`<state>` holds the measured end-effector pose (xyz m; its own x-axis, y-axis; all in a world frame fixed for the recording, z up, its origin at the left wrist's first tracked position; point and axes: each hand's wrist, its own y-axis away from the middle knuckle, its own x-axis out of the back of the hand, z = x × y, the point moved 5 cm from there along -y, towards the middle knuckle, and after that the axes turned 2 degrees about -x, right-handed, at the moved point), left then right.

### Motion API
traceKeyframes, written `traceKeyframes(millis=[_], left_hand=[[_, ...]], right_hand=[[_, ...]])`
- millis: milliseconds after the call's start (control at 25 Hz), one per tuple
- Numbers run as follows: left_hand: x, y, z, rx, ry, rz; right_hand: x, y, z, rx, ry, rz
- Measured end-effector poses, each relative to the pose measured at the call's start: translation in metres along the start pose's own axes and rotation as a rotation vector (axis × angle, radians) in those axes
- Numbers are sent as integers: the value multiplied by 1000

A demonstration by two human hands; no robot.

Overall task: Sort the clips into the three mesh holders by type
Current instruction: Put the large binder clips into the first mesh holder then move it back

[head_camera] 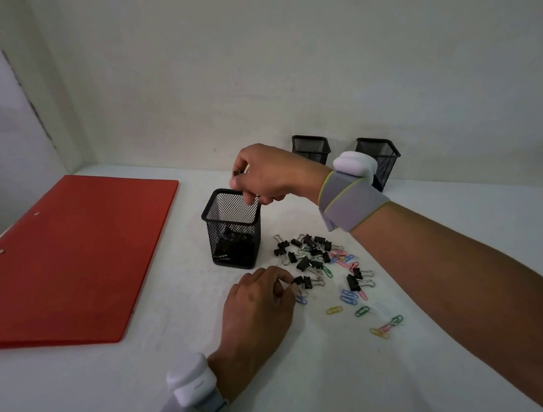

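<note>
Partway: nearest black square mesh holder [231,227] holds binder clips. Right hand [263,172] pinches one black clip [235,173] above its rim. Left hand [258,299] grips another from the pile [314,258] right of it. Coloured paperclips [350,296] unsorted; two far mesh holders [310,148] look empty.

Mesh holders: three; near holder [232,227], two far holders [310,147] [378,155]
Red folder [65,254]: one
Hands: two; left hand [255,315], right hand [266,174]
Black binder clips [308,257]: roughly twenty loose on the surface; more in the near holder, uncountable
Coloured paper clips [349,296]: many, exact number unclear
</note>
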<state>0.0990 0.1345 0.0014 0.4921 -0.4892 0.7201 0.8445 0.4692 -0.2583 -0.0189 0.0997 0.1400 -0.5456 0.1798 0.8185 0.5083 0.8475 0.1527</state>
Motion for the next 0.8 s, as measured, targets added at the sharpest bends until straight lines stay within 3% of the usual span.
traceKeyframes(millis=[200, 360, 480, 800], left_hand=[[-1, 0, -1, 1, 3, -14], [0, 1, 0, -1, 4, -13], [0, 1, 0, -4, 2, -17], [1, 1, 1, -19, 17, -17]], right_hand=[[0, 4, -10, 1, 128, 51], [1, 7, -15, -13, 15, -20], [0, 9, -14, 20, 63, -81], [-11, -13, -17, 115, 201, 43]])
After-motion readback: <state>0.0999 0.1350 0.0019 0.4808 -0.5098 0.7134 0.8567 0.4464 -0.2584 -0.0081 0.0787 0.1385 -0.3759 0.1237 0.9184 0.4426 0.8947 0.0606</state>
